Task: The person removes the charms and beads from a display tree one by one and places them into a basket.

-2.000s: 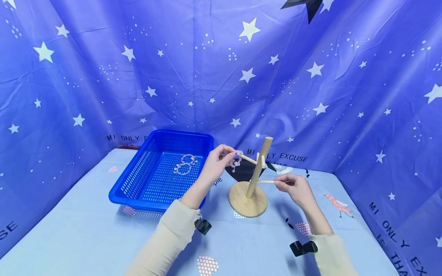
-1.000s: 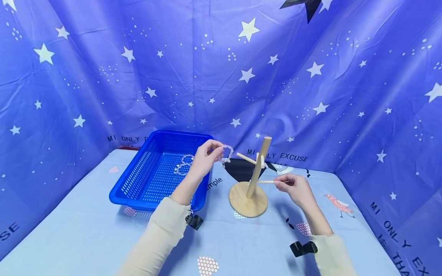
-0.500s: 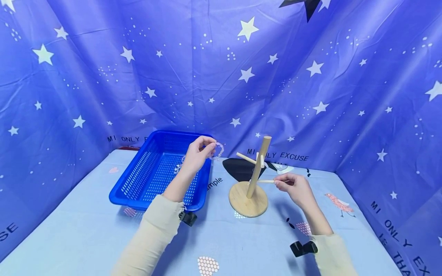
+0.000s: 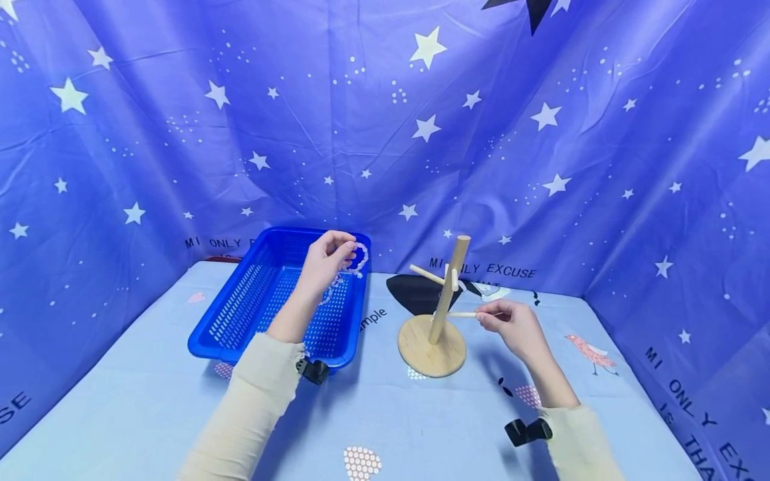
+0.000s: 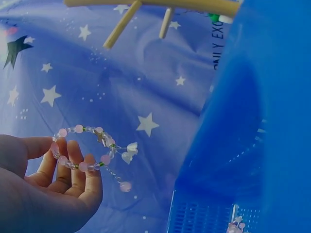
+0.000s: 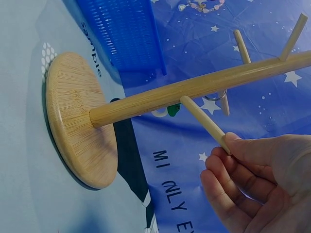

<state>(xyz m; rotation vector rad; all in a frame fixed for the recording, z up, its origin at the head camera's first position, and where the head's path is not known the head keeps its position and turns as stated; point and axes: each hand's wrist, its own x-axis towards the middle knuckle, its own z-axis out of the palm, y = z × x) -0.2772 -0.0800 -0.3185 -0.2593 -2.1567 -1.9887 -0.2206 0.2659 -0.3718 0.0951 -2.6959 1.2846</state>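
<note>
My left hand (image 4: pixel 321 264) pinches a beaded bracelet (image 5: pixel 83 167) between thumb and forefinger, over the right part of the blue basket (image 4: pixel 204 344). The bracelet has pink and clear beads, a white flower-shaped charm and a short dangling chain with a pink bead. Below my left hand, more beadwork (image 4: pixel 327 294) lies in the basket, partly hidden by the hand. My right hand (image 4: pixel 511 325) pinches the tip of a lower peg (image 6: pixel 206 125) on the wooden stand (image 4: pixel 448 294). The stand is upright on its round base (image 6: pixel 80 131).
Upper pegs (image 4: pixel 428 274) stick out from the pole. In the right wrist view, a thin ring (image 6: pixel 216 96) shows beneath the pole. A printed light-blue cloth (image 4: pixel 409 427) covers the table, and a starry purple-blue curtain (image 4: pixel 361 133) surrounds its back and sides.
My left hand has carried the bracelet leftward, from beside the upper left peg to over the basket. My right hand has stayed on the lower peg, and the stand has not moved.
</note>
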